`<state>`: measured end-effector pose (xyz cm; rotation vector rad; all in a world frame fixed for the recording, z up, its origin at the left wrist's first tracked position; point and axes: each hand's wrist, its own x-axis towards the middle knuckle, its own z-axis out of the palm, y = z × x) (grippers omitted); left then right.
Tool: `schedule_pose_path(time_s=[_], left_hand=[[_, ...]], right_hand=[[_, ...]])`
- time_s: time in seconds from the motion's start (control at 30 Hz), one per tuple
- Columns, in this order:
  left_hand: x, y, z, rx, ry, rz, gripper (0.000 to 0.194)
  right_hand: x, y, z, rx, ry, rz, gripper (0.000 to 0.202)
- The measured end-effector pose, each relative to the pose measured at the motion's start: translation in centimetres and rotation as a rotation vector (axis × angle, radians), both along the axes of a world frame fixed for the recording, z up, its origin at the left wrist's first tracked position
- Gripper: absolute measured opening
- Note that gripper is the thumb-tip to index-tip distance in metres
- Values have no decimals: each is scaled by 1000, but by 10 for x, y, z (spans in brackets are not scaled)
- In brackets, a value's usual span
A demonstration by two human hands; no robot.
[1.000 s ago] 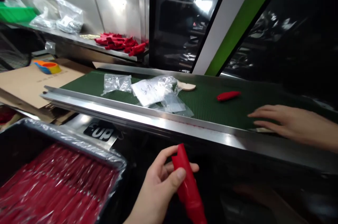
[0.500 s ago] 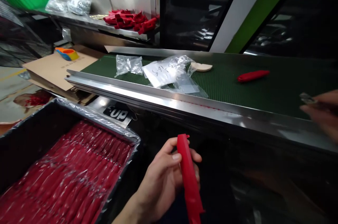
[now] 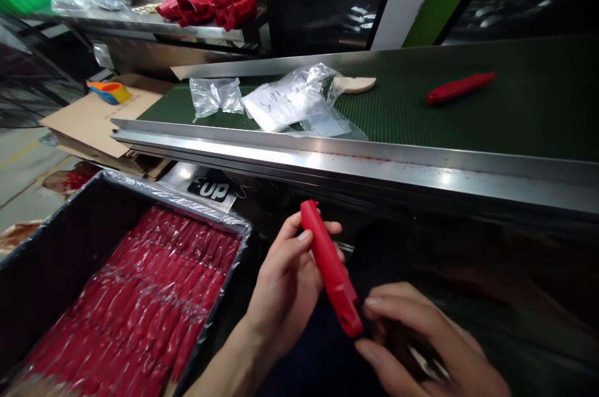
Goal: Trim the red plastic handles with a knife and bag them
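Observation:
My left hand (image 3: 287, 278) is closed around a long red plastic handle (image 3: 327, 259), thumb on top and fingers beneath. The handle slants down to the right, and a round hole shows at its lower end. Beside that end is my right hand (image 3: 421, 338), its fingers curled and slightly blurred. Something shiny and partly hidden shows within its grip; I cannot make out what it is. Beyond both hands, another red plastic handle (image 3: 461, 87) lies on the green conveyor belt (image 3: 397, 116).
A lined bin (image 3: 248, 231) with rows of wrapped red parts (image 3: 140, 297) stands at left. Plastic bags (image 3: 285, 97) and a beige piece (image 3: 355, 84) lie on the belt behind its metal rail (image 3: 327, 150). Red parts (image 3: 206, 4) are heaped on the shelf; a tape dispenser (image 3: 111, 92) sits on cardboard.
My right hand has come from over the belt at far right down to the handle's lower end. My left hand has raised and turned the handle slightly. The view has shifted.

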<state>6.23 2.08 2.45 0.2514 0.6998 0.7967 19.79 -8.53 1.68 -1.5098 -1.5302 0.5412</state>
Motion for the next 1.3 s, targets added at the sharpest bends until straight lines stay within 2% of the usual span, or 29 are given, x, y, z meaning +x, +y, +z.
schedule_pose_path(time_s=[0.27,0.53,0.63,0.73,0.87,1.13,1.3], left_hand=[[6,-2,-1,-5,1,58,22],[10,-3,-7,-73,74,108,21],[11,-6,-9,-51,116,95,22],[8,-9,-9,29,175,20,24],[-1,-13,-10,73,291,-1,26],[-10,-22,-12,157,437,-26,23],[-9,-23,-8,225,416,-57,16]], right_hand=[[1,1,2,49,-58,-59,24],[15,4,1,67,-64,-23,27],[18,6,1,85,-61,-17,25],[22,5,-1,36,-60,-110,24],[32,3,-3,-31,-24,-250,19],[51,1,-5,-158,95,-323,19],[61,-8,-22,-262,348,-333,32]])
